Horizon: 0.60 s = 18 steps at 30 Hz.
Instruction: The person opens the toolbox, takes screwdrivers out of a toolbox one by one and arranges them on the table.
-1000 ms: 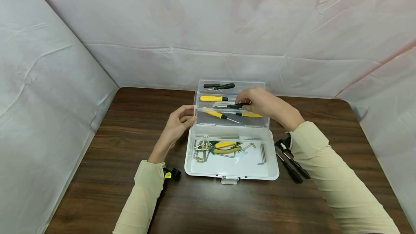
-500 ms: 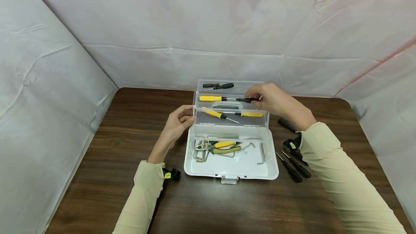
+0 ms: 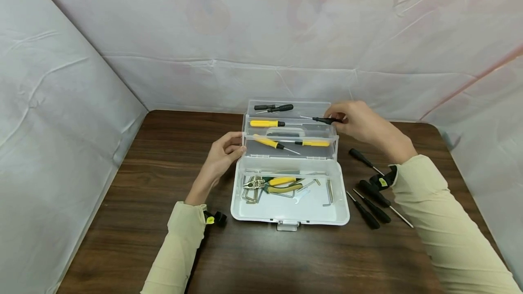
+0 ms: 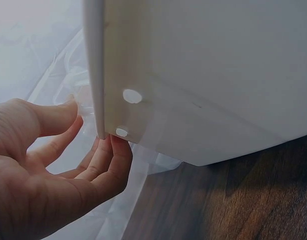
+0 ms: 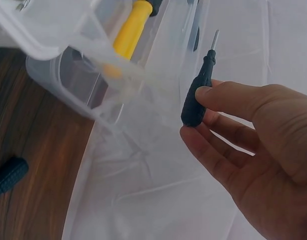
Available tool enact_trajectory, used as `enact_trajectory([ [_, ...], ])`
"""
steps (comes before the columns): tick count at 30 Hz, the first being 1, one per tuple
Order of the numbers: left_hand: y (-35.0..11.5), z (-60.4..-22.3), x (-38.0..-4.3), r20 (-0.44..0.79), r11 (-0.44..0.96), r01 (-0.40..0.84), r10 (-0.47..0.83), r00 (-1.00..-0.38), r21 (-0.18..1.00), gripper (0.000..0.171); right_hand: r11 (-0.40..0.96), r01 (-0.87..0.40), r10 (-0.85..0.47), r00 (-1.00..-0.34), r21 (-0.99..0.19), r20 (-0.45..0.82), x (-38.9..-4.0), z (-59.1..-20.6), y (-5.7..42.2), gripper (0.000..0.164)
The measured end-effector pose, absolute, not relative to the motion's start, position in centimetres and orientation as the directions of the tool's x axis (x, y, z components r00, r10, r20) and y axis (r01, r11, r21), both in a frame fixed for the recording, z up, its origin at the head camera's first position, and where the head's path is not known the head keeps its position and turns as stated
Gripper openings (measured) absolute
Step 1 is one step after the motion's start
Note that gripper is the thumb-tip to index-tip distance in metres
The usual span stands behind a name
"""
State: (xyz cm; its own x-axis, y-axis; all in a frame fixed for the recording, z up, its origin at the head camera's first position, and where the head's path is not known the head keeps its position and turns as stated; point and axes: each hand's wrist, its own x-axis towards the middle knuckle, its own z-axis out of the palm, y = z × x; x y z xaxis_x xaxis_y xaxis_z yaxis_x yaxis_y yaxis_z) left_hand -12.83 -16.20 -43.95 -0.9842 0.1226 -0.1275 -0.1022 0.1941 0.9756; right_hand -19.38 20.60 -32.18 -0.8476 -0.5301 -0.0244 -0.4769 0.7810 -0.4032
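My right hand (image 3: 359, 119) pinches a small black-handled screwdriver (image 5: 197, 97) by its handle, above the right end of the toolbox's clear upper section. The screwdriver's metal tip points left in the head view. My left hand (image 3: 220, 155) grips the left edge of the clear toolbox lid (image 3: 250, 151), its thumb and curled fingers at that side. Two more black screwdrivers (image 3: 281, 108) lie in the rearmost compartment. Yellow-handled screwdrivers (image 3: 263, 123) rest in the compartments in front of it. Pliers (image 3: 282, 188), hex keys (image 3: 328, 193) and a small wrench (image 3: 300, 196) lie in the white base (image 3: 314, 214).
On the dark wooden table (image 3: 163, 158), to the right of the toolbox, lie several black-handled screwdrivers (image 3: 369, 214), partly beside the right sleeve. A latch (image 3: 288, 227) sticks out at the base's front. White sheeting (image 3: 261, 35) hangs behind the table and at both sides.
My right hand has lifted the small black screwdriver from the middle compartment and carried it right and slightly back. The left hand stays at the lid's edge.
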Motion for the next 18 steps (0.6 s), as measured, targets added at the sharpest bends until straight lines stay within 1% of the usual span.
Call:
enact_trajectory([
  [7, -16.2, -43.9, -12.8, -0.129, 0.192, -0.104, 0.121, -0.984, 0.976, 0.047, 0.789, -0.46, -0.506, -0.862, -0.408, -0.008, -19.3, -32.2, 22.5, 0.026],
  [18, -16.3, -43.8, -12.8, -0.137, 0.191, -0.112, 0.124, -0.983, 0.975, 0.047, 0.828, -0.432, -0.45, -0.892, -0.358, 0.038, -18.6, -32.7, 25.0, 0.02],
])
